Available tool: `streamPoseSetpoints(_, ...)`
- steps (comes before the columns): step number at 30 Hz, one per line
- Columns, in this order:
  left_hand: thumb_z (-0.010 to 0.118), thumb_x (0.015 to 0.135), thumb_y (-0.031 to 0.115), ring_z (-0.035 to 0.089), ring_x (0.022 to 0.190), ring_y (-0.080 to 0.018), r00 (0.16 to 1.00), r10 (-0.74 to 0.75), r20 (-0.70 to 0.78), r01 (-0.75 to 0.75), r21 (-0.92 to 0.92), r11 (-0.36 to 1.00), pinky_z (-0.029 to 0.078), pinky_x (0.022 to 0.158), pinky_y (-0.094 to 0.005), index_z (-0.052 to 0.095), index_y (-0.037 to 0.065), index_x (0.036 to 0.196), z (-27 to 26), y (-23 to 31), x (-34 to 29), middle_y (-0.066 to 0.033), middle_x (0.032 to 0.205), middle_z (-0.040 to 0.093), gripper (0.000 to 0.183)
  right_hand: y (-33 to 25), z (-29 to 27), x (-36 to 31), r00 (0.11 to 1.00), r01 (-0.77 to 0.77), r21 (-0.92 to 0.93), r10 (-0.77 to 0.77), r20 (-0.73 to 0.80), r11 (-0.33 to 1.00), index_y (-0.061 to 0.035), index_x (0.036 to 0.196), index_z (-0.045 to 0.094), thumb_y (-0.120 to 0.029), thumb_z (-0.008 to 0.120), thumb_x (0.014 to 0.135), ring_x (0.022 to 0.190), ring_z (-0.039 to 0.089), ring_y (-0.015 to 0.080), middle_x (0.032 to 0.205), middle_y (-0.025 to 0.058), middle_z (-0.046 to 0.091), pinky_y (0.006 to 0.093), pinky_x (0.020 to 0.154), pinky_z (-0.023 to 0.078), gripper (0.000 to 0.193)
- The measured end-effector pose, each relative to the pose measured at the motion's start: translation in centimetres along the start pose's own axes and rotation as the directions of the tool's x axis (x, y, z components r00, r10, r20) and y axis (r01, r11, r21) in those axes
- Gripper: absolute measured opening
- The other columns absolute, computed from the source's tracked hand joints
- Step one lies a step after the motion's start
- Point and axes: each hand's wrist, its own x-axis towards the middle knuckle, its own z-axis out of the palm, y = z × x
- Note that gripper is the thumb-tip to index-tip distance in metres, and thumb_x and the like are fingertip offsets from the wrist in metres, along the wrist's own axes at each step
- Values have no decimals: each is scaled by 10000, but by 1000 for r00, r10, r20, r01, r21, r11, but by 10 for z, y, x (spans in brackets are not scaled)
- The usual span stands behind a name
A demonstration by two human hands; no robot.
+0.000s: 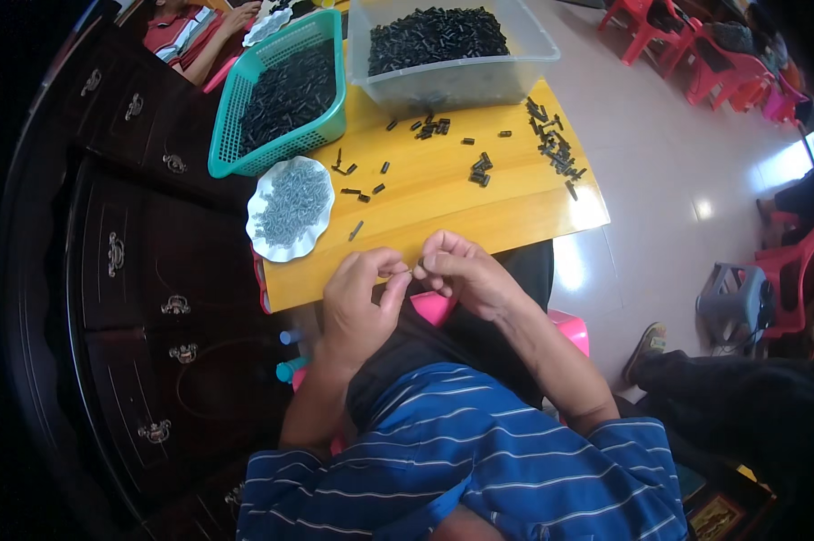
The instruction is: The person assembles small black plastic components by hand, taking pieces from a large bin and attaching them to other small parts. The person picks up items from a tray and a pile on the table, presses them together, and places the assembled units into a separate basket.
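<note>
Just off the table's near edge, my left hand and my right hand meet fingertip to fingertip. Between my right thumb and fingers is a small dark piece, mostly covered. My left thumb and forefinger pinch a tiny thin piece; its kind is too small to tell. A white wavy-rimmed plate with many small silvery-grey, screw-like pieces stands ahead of my left hand. Short black cylinders and slim black pieces lie loose on the yellow wooden table.
A teal basket of slim black pieces and a translucent bin of black cylinders stand at the back. More black pieces lie along the right edge. Dark drawers flank the left. Another person's arm shows far left.
</note>
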Motion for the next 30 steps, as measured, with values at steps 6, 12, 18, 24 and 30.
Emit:
streamPoseSetpoints(6, 768, 792, -79, 700, 791, -245, 1000, 21, -4, -21, 29, 999, 555, 740, -338, 610, 8, 1065, 1, 2, 4, -118, 868, 705, 327, -1, -3, 2, 1000, -2, 98, 4, -19, 995, -78, 1122, 639, -195, 665, 998, 800, 603, 56, 1026, 25, 723, 192, 660, 462, 172)
streamPoseSetpoints(12, 760, 796, -80, 696, 814, -245, 1000, 14, -17, -13, 41, 999, 551, 758, -342, 610, 7, 1069, 4, 4, 5, -117, 875, 705, 323, 2, -6, 4, 1000, -23, 181, 26, -11, 983, -94, 1095, 631, -246, 661, 1014, 823, 622, 60, 1053, 13, 716, 198, 695, 481, 176)
streamPoseSetpoints(18, 756, 809, -69, 696, 812, -249, 1000, 11, -1, -10, 40, 999, 552, 758, -350, 609, 6, 1072, 11, 7, 7, -118, 880, 708, 310, 4, -9, 4, 996, -60, 291, 41, 73, 955, -119, 1070, 621, -241, 678, 1005, 823, 616, 62, 937, -32, 645, 201, 705, 491, 149)
streamPoseSetpoints(24, 758, 809, -66, 698, 800, -259, 1000, 21, -17, -20, 59, 998, 555, 743, -352, 610, 7, 1072, 11, 5, 11, -123, 877, 706, 311, 3, -4, 3, 1000, -9, 142, 8, 2, 990, -119, 1050, 617, -236, 691, 996, 796, 590, 55, 912, -38, 626, 192, 695, 479, 149)
streamPoseSetpoints(30, 761, 810, -55, 702, 789, -268, 1000, 5, 16, -6, 64, 998, 556, 725, -352, 603, -1, 1084, 8, 3, 13, -134, 875, 704, 321, 5, -1, 2, 1000, 20, 64, -19, -19, 998, -115, 1050, 620, -237, 696, 994, 792, 581, 47, 905, -39, 625, 189, 694, 473, 155)
